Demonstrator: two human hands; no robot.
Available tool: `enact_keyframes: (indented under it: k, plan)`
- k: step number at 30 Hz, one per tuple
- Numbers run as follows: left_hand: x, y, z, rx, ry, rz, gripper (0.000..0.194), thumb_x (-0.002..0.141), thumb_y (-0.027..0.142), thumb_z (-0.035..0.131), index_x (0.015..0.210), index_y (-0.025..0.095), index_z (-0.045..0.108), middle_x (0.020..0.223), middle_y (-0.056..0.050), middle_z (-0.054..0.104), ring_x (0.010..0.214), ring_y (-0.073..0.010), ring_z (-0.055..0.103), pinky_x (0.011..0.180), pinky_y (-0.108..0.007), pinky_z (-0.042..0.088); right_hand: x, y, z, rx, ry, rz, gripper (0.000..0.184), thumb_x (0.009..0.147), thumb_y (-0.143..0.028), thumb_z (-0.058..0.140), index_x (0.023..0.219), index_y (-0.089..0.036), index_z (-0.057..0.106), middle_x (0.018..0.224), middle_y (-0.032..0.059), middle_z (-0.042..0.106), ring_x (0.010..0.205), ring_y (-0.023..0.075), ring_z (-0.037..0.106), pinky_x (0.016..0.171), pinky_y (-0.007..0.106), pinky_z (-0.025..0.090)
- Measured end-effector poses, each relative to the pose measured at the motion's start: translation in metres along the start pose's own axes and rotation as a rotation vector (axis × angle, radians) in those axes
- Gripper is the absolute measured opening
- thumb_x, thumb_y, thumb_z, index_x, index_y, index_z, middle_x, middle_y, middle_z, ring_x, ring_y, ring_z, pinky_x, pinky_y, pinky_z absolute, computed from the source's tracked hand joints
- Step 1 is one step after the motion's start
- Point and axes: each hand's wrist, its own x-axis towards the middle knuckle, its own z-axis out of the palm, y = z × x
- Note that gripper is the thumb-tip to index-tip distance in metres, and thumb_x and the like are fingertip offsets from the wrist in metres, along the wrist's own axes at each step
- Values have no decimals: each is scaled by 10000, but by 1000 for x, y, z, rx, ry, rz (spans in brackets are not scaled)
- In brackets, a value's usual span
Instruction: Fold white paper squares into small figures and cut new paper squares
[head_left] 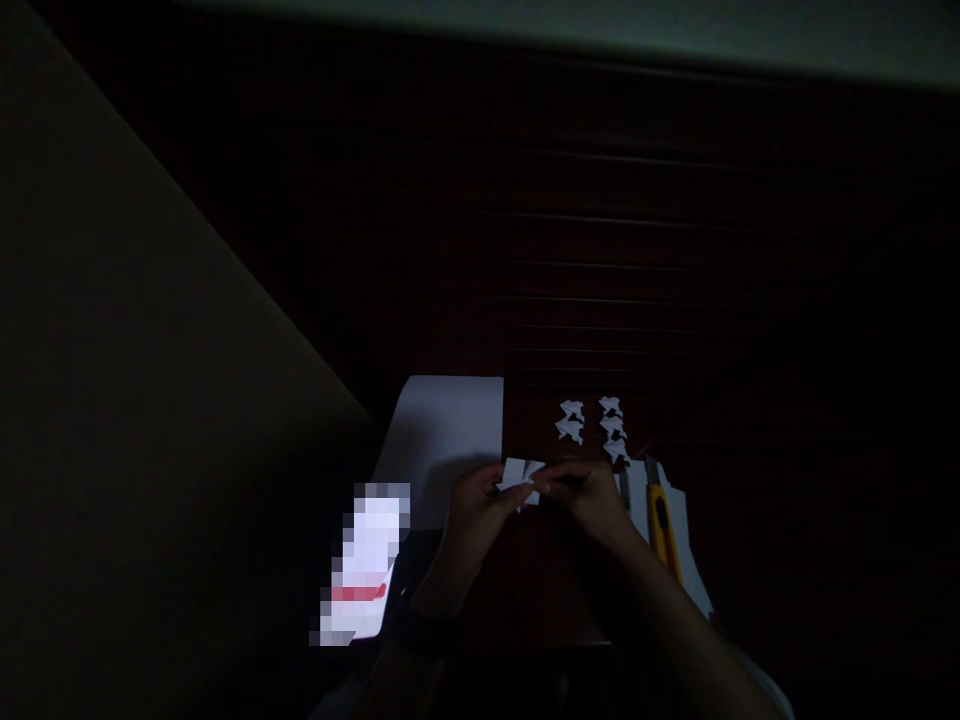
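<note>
The scene is very dark. A small white folded paper piece (523, 476) sits between both hands over a dark red table. My left hand (480, 515) pinches its left side with curled fingers. My right hand (589, 495) pinches its right edge, fingers closed. Just beyond the hands lie several small folded white paper figures (592, 425) in two short columns.
A white sheet of paper (446, 435) lies to the left of the hands. A yellow utility knife (661, 520) rests on a white paper strip (686, 545) at right. A blurred bright white-and-red object (364, 565) sits at lower left. A tan wall (112, 400) rises on the left.
</note>
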Motion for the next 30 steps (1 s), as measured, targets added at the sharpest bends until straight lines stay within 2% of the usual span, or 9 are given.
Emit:
enact_keyframes:
  k: [7,13,17,21,25,30]
  plan:
    - [0,10,0,21,-28,-5,246,681,298,709,866,136,704,818,-78,714,703,-189,645,609,-255,483,0,0,0,-16,-27,46,130,742,-296,682,822,-209,736,828,50,721,785,203,657,730,316,492]
    - [-1,9,1,26,29,-18,274,676,359,714,840,140,715,804,-79,724,665,-189,648,559,-244,471,1,2,1,36,10,58,155,713,-291,697,822,-183,685,781,33,695,735,177,635,680,284,481]
    - [1,5,1,12,63,-12,269,659,343,730,836,141,715,795,-79,727,658,-194,653,554,-246,471,2,2,1,45,48,50,225,673,-291,725,840,-186,618,705,5,648,662,158,604,613,266,467]
    - [2,4,2,22,87,1,222,646,292,741,813,147,715,795,-67,729,686,-194,659,573,-244,476,3,3,0,40,31,46,214,670,-300,731,802,-181,611,725,18,646,683,163,601,634,275,464]
    - [1,8,1,7,91,-20,231,651,284,735,829,140,707,777,-62,727,669,-191,659,559,-246,477,2,4,0,141,8,80,264,640,-307,762,812,-181,606,741,19,645,694,166,602,637,272,462]
    - [0,7,1,-23,99,-17,235,651,292,737,823,134,704,772,-60,725,655,-178,653,569,-246,483,0,1,2,291,8,145,221,749,-356,673,872,-194,586,719,-1,613,637,141,578,576,246,441]
